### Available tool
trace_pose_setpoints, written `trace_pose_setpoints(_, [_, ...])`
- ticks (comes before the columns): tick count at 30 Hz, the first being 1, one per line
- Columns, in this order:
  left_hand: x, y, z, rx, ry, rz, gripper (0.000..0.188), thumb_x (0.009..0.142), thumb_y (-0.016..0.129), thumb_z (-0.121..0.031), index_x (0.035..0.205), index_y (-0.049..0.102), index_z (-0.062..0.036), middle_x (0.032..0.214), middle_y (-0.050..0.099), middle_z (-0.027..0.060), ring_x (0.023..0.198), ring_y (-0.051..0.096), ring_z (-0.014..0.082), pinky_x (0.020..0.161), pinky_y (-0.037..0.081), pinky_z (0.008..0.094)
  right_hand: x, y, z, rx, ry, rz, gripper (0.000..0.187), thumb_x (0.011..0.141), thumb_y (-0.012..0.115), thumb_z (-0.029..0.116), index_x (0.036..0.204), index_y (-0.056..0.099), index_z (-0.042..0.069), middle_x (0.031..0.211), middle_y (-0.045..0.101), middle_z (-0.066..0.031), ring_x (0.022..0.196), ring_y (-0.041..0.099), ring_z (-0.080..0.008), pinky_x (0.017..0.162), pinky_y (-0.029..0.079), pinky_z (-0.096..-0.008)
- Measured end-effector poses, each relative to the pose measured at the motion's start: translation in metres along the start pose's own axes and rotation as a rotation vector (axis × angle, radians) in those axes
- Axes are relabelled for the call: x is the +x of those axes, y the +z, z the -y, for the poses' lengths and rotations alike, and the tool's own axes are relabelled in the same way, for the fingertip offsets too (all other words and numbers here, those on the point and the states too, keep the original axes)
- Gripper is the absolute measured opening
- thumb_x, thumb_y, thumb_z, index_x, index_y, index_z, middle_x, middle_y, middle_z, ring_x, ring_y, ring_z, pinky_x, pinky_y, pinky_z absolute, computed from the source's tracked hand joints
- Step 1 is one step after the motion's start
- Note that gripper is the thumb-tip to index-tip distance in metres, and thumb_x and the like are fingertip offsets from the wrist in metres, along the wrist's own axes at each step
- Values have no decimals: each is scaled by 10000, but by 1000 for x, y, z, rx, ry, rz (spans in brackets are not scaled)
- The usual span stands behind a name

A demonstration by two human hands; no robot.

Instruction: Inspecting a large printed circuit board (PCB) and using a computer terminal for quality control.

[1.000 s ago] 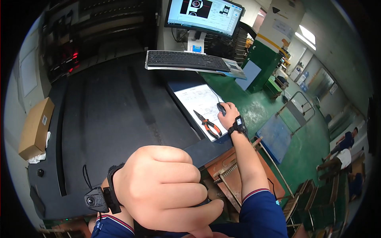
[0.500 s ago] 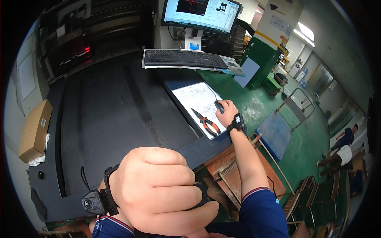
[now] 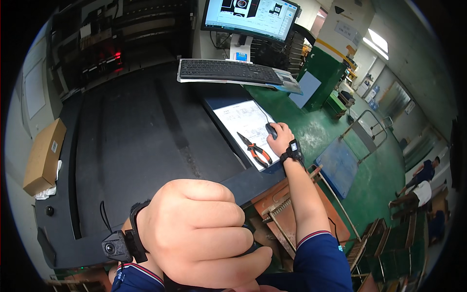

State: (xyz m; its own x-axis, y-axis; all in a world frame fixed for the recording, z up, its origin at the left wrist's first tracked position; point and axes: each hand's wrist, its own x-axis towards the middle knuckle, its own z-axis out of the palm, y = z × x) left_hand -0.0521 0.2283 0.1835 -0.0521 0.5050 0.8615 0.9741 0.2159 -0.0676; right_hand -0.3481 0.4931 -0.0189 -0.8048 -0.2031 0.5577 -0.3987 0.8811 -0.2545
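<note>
My right hand (image 3: 280, 139) is closed over a black computer mouse (image 3: 271, 130), which rests on a printed paper sheet (image 3: 233, 116) at the right edge of the machine bed. Just left of that hand, pliers (image 3: 254, 150) with orange and black handles lie on the same sheet. Close to the camera, my left hand (image 3: 199, 233) is curled into a fist, knuckles up; whatever its fingers enclose is hidden. Both wrists carry strapped black devices. Beyond the mouse stand a black keyboard (image 3: 228, 71) on a shelf and a lit monitor (image 3: 251, 18).
The dark flat machine bed (image 3: 141, 131) fills the left and middle. A cardboard box (image 3: 44, 158) stands on its left border. At the far left is a carriage (image 3: 99, 65) with red lights. Right are a blue platform trolley (image 3: 338, 165), a brownish rack (image 3: 282, 209) and a person (image 3: 425, 173).
The red-lit carriage has moved a little to the right, and the monitor's picture has changed. My right hand stays on the mouse; the left stays a fist. The whole view has shifted slightly.
</note>
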Motion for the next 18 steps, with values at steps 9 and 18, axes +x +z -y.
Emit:
trace_pose_setpoints(9, [7, 4, 0, -6, 42, -58, 378, 939, 547, -426, 788, 682, -107, 624, 566, -12, 525, 561, 116, 557, 475, 241, 2, -2, 4, 1, -13, -6, 394, 736, 628, 230, 1125, 638, 166, 1183, 557, -105, 1069, 556, -312, 918, 440, -438])
trace_pose_setpoints(18, [-1, 0, -2, 0, -20, -9, 353, 940, 552, -392, 774, 682, -108, 620, 555, -10, 516, 557, 120, 549, 478, 246, 2, 2, -1, -9, -5, -6, 393, 732, 629, 228, 1121, 638, 173, 1174, 561, -105, 1058, 558, -319, 909, 444, -440])
